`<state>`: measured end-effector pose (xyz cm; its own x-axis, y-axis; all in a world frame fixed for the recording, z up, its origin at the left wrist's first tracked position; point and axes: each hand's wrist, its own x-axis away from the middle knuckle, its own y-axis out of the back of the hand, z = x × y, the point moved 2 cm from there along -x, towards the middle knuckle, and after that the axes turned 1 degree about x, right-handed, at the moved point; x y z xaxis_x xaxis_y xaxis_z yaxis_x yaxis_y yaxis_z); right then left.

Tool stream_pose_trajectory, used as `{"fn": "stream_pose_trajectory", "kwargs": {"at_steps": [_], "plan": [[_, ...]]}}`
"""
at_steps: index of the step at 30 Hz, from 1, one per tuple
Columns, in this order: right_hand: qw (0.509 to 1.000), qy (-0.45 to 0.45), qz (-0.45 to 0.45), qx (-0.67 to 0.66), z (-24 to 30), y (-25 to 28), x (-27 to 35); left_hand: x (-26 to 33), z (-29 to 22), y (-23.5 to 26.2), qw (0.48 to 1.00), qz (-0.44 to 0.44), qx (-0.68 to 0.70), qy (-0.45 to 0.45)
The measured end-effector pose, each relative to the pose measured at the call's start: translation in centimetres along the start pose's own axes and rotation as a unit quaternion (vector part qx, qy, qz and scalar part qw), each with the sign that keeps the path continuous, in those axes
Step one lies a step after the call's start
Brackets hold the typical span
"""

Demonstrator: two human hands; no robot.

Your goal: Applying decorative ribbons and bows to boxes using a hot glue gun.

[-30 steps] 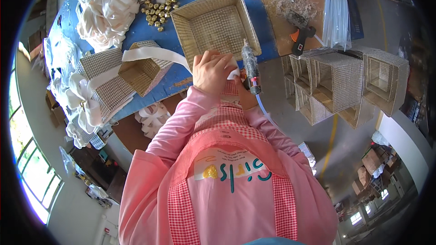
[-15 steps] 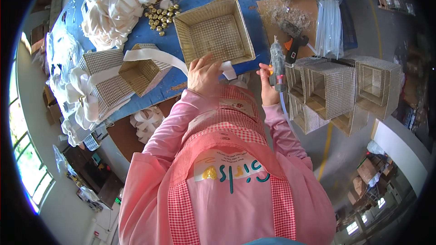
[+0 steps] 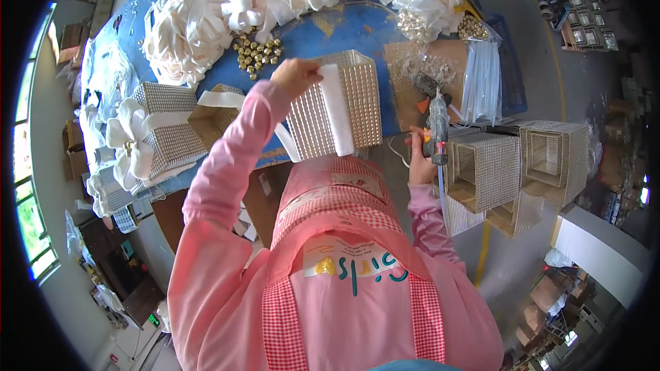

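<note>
A silvery woven basket (image 3: 365, 106) leans at the table's near edge, its studded outer side facing me. Down that side runs a white ribbon (image 3: 339, 117), with a loose part of it trailing to the left of the basket. My left hand (image 3: 295, 77) is at the basket's upper left, fingers pinched on the ribbon's top end near the rim. To the right of the basket, my right hand (image 3: 416, 154) grips a glue gun (image 3: 438, 124), its nozzle pointing up and its cord hanging down. The basket's inside is mostly hidden.
Gold bells (image 3: 256, 55) and heaped white ribbons (image 3: 185, 31) lie on the blue table (image 3: 313, 27). A second glue gun (image 3: 426, 84) rests on cardboard (image 3: 399, 62), beside clear glue sticks (image 3: 481, 72). Stacked baskets (image 3: 491, 165) stand at right; ribboned baskets (image 3: 168, 130) at left.
The basket has tipped so its outer side faces me instead of its inside. My left hand has moved up to its rim with the ribbon; the right hand still holds the glue gun.
</note>
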<state>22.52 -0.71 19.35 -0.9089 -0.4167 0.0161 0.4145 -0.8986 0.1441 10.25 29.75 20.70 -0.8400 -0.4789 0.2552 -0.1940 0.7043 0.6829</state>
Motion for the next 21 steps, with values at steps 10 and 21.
{"fn": "stream_pose_trajectory", "kwargs": {"at_steps": [10,21], "plan": [[1.0,-0.008,-0.018,-0.018,-1.0,2.3,0.3,-9.7,7.0,0.4,0.957,-0.175,-0.233,0.0],[0.993,-0.05,0.096,-0.05,-0.8,2.2,-1.8,9.2,4.0,-21.3,0.865,-0.241,0.4,0.181]]}}
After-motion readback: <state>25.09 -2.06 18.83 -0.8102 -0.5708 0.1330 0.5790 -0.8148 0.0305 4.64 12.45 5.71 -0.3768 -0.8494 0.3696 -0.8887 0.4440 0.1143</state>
